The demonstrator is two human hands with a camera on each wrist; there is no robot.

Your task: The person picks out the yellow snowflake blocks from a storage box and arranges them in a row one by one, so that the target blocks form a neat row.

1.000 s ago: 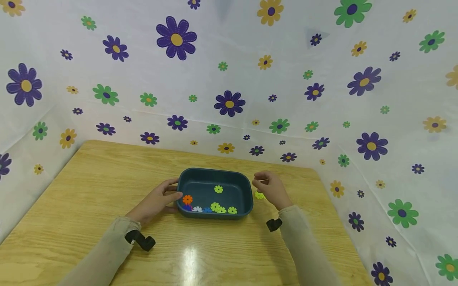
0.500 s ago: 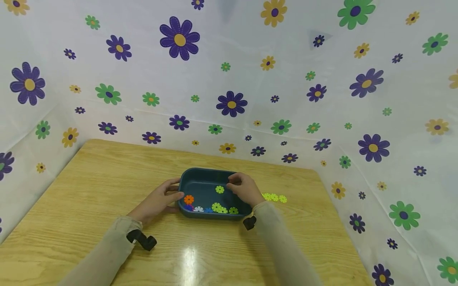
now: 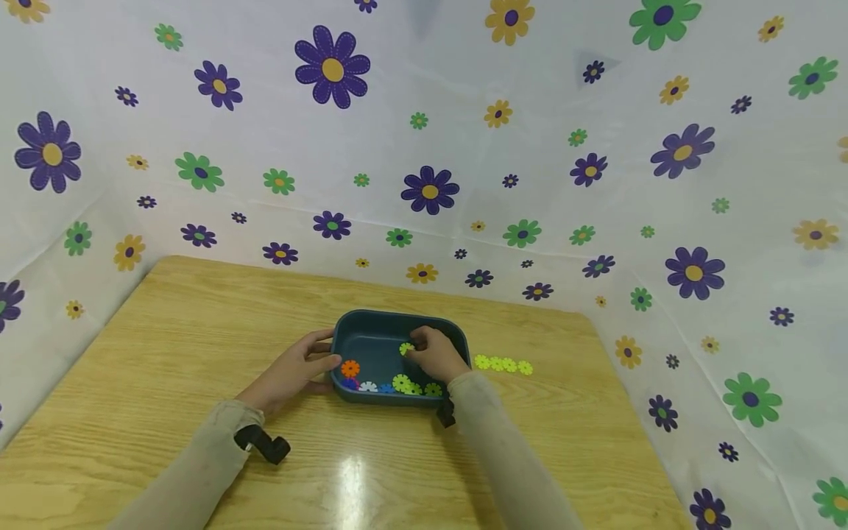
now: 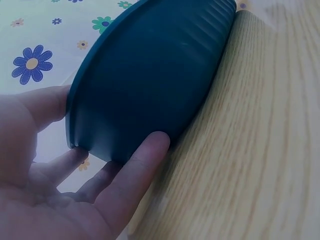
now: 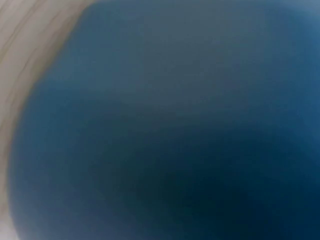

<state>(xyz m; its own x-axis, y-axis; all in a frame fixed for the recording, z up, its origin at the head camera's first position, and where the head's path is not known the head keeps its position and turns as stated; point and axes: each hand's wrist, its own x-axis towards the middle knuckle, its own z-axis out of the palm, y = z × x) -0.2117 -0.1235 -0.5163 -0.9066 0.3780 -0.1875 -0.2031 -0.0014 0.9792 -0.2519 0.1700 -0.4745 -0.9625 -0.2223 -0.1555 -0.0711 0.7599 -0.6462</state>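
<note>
**Four yellow-green discs [image 3: 509,364] out, more in the tray [image 3: 371,355]**

Head: your left grip [image 3: 298,372] clasps the tray's left end; your right grip [image 3: 439,356] is at an inside yellow-green disc [image 3: 404,348], pinching or not, I can't tell. The four form a row on the desk [image 3: 232,324]; orange [image 3: 350,368], white and blue discs remain too: seemingly partway. Left wrist: fingers [image 4: 150,152] touch the outer wall. Right wrist: blurred, no grip visible.

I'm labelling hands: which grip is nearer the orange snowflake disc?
Left. The left grip holds the tray beside the orange snowflake disc; the right grip is farther right, inside the tray.
</note>
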